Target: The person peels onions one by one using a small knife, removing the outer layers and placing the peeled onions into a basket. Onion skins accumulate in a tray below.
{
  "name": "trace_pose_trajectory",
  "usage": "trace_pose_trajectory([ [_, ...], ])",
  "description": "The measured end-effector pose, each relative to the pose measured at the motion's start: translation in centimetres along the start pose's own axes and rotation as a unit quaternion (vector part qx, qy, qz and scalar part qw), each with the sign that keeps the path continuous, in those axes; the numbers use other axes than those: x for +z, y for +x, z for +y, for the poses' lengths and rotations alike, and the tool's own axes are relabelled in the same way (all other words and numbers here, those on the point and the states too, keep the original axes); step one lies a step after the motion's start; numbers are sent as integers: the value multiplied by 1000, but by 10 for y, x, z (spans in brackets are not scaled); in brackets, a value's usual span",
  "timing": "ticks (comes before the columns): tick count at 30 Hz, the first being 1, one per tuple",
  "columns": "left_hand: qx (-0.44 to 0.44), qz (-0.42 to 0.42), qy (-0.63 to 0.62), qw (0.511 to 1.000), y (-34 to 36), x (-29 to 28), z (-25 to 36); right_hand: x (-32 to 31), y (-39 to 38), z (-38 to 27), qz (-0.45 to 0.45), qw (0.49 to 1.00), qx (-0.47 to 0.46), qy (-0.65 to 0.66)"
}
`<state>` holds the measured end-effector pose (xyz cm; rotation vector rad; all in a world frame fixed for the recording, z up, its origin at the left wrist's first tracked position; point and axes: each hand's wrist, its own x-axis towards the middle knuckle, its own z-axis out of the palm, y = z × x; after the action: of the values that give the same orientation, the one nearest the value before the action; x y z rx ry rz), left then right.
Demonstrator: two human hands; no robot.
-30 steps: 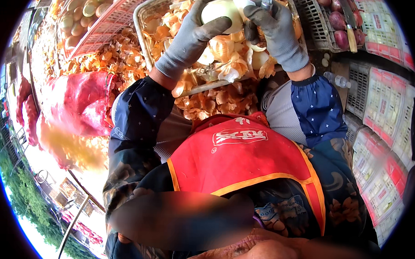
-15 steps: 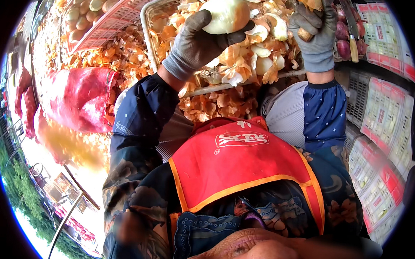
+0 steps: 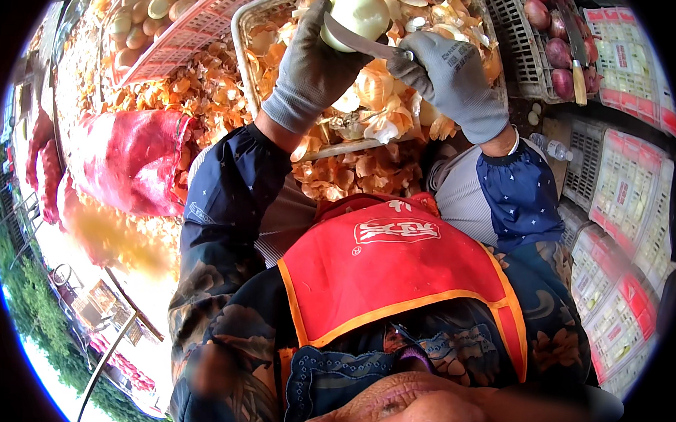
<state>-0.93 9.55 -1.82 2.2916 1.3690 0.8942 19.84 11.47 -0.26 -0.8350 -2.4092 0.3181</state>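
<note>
head view shows a pale, peeled onion (image 3: pixel 362 11) held up over the left half of a tray (image 3: pixel 242 57), well beyond the tray's near edge. the left hand (image 3: pixel 320 69), in a grey glove, cups it from the near side, thumb and fingers curled round. the right hand (image 3: pixel 454 74), gloved too, is wrapped round a knife (image 3: pixel 366 45), whose curved blade crosses the onion's near face; whether it bites in cannot be told. onion skins (image 3: pixel 392 112) heap below, up to the tray's near edge. beyond the tray's right edge, a crate (image 3: pixel 515 46) carries red onions (image 3: pixel 559 53). the onion looks firm and fairly heavy for its size; its smooth, bare surface is likely slippery, and its outer layer would probably nick easily. it seems best cupped round its broad sides, fingertips clear of the blade; the thin, stiff-looking knife suits a grip well behind the edge.
</note>
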Motion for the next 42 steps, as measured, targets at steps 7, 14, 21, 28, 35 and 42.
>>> trace_pose_trajectory([
  [7,-69,102,-156,980,-9,12,4,7,2,-2,8,999,10,-49],
  [14,-289,76,-792,532,-7,13,1,18,-1,14,30,996,13,-80],
  [21,-284,83,-889,350,-10,1,-3,15,-5,22,47,995,75,53],
  [28,-331,88,-865,366,-11,16,-1,16,8,-6,50,983,136,111],
  [35,-351,61,-873,333,-18,26,-4,19,3,7,66,987,88,113],
  [42,-366,66,-848,377,-15,36,-1,12,2,12,58,996,73,5],
])
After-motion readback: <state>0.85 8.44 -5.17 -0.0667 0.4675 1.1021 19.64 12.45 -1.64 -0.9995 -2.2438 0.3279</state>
